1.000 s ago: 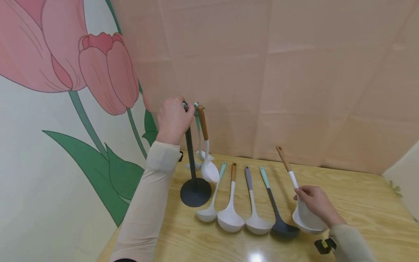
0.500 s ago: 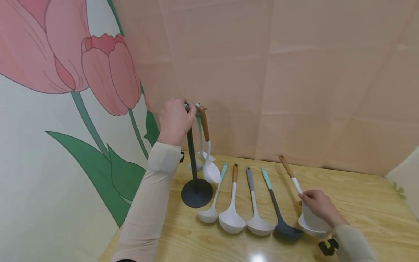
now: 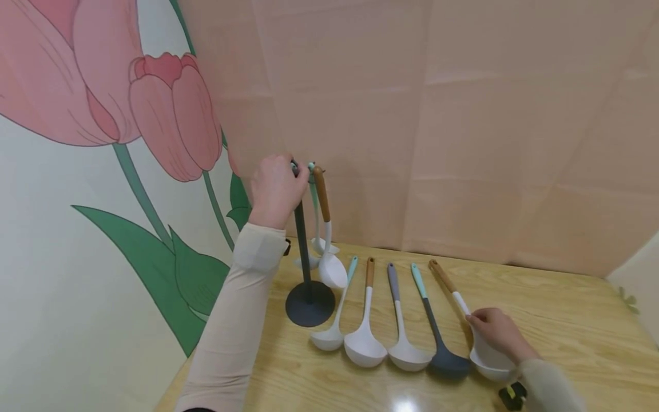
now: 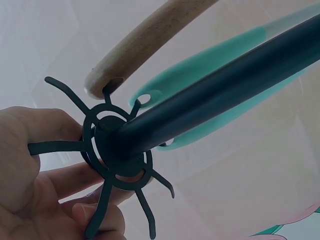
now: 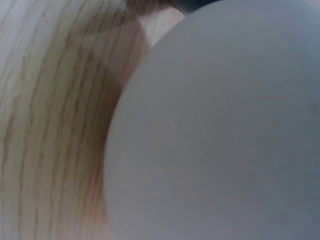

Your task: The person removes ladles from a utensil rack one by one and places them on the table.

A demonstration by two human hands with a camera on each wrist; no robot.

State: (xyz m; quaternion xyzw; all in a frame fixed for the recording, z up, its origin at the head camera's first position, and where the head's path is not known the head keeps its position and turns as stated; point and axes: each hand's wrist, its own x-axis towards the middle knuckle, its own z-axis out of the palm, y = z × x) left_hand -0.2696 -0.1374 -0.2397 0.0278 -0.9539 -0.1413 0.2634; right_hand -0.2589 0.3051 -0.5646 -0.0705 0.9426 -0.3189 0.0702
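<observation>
My left hand grips the top of a black ladle stand, whose ring of hooks shows in the left wrist view. A wooden-handled white ladle hangs from it, along with two mint-handled ladles. On the right, my right hand pinches another white ladle by the lower handle. Its wooden grip slants up and to the left, and the hand covers part of the bowl. That white bowl fills most of the right wrist view, close above the wood grain.
Between the hands several ladles lie in a row: a mint-handled white one, a wooden-handled white one, a grey-handled white one and a mint-handled dark one. A peach cloth hangs behind the wooden table.
The held ladle's wooden handle has swung left and down, closer to the dark ladle, and my right hand has lowered with it. My left hand stays on the stand.
</observation>
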